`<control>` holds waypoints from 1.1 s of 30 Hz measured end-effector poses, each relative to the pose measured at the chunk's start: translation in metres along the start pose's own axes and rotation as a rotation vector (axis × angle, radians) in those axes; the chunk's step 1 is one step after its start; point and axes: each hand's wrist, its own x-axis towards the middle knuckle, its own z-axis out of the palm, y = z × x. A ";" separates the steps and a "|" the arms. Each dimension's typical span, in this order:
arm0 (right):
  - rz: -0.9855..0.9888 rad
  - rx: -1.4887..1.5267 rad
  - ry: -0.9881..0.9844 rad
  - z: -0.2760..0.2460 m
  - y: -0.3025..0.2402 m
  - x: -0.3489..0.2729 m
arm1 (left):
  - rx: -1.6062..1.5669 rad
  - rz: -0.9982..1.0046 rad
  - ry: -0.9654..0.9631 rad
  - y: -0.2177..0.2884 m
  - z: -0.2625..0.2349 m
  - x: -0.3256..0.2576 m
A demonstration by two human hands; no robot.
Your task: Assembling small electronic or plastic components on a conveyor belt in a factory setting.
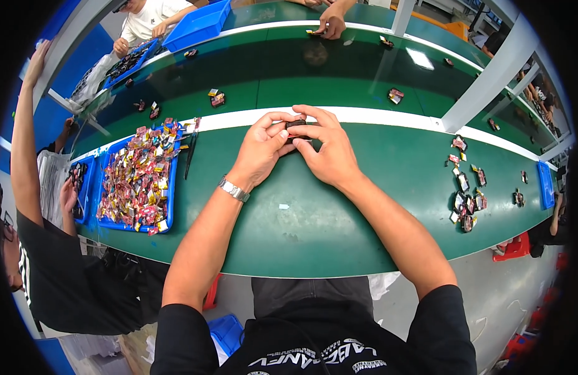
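Note:
My left hand (259,152) and my right hand (328,150) meet at the table's far edge. Both sets of fingers close round a small dark part with a bit of red (296,127); fingers cover most of it, so its exact kind cannot be made out. To the left, a blue tray (171,209) is heaped with small pink, yellow and silver wired parts (135,178). Dark, slim tweezers (190,153) lie against its right side. A small white label (284,206) rests on the green table between my forearms.
Several small wired parts (467,206) lie loosely grouped at right, near a blue bin (545,185). Beyond a white rail (389,116), a green conveyor belt (289,81) carries scattered parts. A grey post (482,87) stands right. Co-workers sit left and opposite; a co-worker's hand (332,24) touches a part.

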 end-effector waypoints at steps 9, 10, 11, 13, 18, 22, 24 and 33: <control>-0.147 -0.155 0.146 -0.003 0.002 0.004 | 0.006 -0.029 0.028 0.005 0.006 -0.001; -0.149 -0.154 0.145 -0.003 0.001 0.004 | -0.004 -0.035 0.036 0.005 0.006 -0.001; -0.158 -0.161 0.156 -0.002 0.000 0.004 | -0.015 -0.042 0.044 0.005 0.006 -0.001; -0.168 -0.167 0.165 -0.001 -0.002 0.004 | -0.013 -0.038 0.043 0.005 0.005 0.000; -0.159 -0.212 0.173 0.001 -0.002 0.003 | -0.009 -0.052 0.029 0.005 0.004 -0.001; -0.150 -0.206 0.166 0.002 -0.002 0.003 | -0.012 -0.050 0.047 0.007 0.009 -0.003; -0.141 -0.193 0.170 0.003 0.001 0.002 | 0.010 -0.047 0.068 0.005 0.013 -0.001; 0.157 0.119 0.125 0.002 0.004 0.006 | 0.188 -0.020 0.233 -0.002 0.018 0.005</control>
